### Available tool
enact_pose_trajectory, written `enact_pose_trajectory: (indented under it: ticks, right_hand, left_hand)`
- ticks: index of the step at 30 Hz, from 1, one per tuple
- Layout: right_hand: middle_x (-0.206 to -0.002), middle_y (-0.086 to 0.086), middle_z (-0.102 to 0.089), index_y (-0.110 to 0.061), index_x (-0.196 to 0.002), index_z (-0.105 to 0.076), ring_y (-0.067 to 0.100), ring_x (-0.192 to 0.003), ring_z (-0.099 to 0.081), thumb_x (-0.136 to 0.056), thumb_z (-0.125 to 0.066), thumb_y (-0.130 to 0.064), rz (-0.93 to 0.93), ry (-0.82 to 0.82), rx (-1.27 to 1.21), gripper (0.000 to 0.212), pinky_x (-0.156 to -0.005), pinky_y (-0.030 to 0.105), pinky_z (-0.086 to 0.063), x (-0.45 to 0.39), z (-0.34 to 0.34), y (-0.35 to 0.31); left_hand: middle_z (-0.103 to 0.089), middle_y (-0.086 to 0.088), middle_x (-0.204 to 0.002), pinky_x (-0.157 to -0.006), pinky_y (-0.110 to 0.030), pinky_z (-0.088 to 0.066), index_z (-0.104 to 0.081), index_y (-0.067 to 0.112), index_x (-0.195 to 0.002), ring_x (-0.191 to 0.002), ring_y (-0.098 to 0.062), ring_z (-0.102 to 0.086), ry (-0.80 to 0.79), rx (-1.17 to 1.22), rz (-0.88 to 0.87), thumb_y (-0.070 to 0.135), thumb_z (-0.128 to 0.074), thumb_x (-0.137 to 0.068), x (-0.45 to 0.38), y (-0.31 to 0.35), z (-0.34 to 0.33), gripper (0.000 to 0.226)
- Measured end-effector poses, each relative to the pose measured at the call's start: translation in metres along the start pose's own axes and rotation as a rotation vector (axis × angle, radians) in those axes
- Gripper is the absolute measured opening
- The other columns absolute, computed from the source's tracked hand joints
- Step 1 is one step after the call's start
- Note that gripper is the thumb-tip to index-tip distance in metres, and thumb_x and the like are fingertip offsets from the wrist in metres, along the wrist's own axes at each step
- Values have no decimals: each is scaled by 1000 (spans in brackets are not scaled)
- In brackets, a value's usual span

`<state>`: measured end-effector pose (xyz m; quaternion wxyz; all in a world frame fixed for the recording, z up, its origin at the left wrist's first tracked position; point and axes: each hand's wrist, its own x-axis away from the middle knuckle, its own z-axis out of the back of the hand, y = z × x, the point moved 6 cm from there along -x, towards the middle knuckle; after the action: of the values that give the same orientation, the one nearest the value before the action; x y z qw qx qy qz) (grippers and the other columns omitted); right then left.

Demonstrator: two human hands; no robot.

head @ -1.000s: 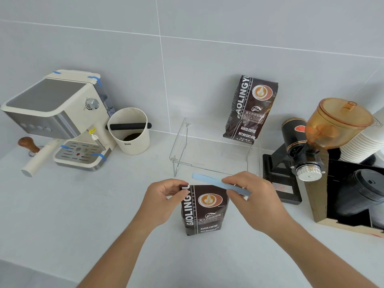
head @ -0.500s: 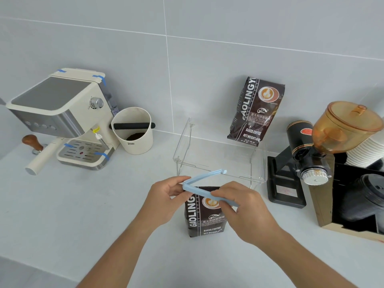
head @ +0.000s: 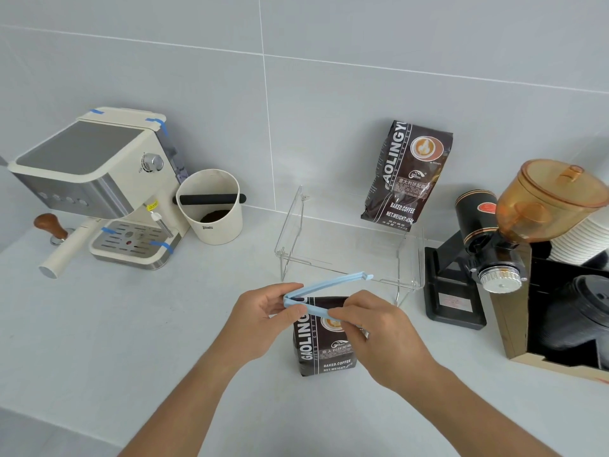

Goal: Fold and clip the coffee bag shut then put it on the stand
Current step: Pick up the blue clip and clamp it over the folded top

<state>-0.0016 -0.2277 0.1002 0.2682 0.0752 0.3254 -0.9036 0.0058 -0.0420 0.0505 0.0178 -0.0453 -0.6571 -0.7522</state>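
A dark brown coffee bag stands upright on the white counter, its top folded over. A light blue bag clip is open in a V across the fold, one arm in front of the bag and the other raised behind it. My left hand pinches the clip's hinge end and the bag's top left corner. My right hand holds the clip's front arm against the bag. A clear acrylic stand sits just behind, with a second coffee bag on its back right.
An espresso machine and a white knock box stand at the left. A black grinder with an amber hopper and a box of cups and lids crowd the right. A tamper lies far left.
The blue clip, first held closed above the bag, has been opened into a V and lowered over the folded top. My left hand now grips its hinge end.
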Motion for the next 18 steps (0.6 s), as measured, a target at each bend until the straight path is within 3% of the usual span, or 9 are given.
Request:
enact_pose_trajectory:
  ticks: [5,8,13,16,18]
  right_hand:
    - [-80,-5,-63,-21,-89,-71,12,-67,-55,-75,-71,-2,8,-5,35,23,-57,23,-47,2,4,1]
    - [-80,-9,-62,-24,-88,-69,12,-66,-56,-77,-69,-10,-24,-6,41,18,-59,23,-47,3,12,6]
    - [-68,-4,-66,-19,-81,-73,13,-63,-60,-79,-71,-12,-164,157,-40,7,-58,20,-50,-3,46,32]
    - [-80,-9,-64,-20,-96,-73,6,-69,-60,-84,-68,-13,-257,104,7,16,-62,8,-45,-12,53,55]
    - [-99,-11,-62,-25,-112,-68,4,-82,-61,-88,-62,-20,-322,-54,-25,25,-73,15,-49,-17,44,66]
  left_hand:
    - [-78,-3,-99,-80,-20,-53,-73,24,-98,-87,-13,-72,-7,38,-16,5,-72,-80,1,-2,-1,26]
    - [-78,-4,-97,-80,-21,-54,-74,23,-98,-87,-13,-72,-7,47,-26,15,-72,-76,1,-3,0,23]
    - [-78,-2,-96,-85,-25,-54,-76,29,-94,-91,-16,-73,-2,27,-36,20,-72,-75,-1,-4,0,22]
    - [-79,4,-93,-82,-20,-54,-76,36,-90,-87,-12,-73,1,22,-44,13,-73,-79,-1,-3,1,26]
    - [-79,4,-92,-80,-18,-53,-75,34,-90,-86,-10,-73,9,21,-40,6,-71,-81,-1,-3,1,29]
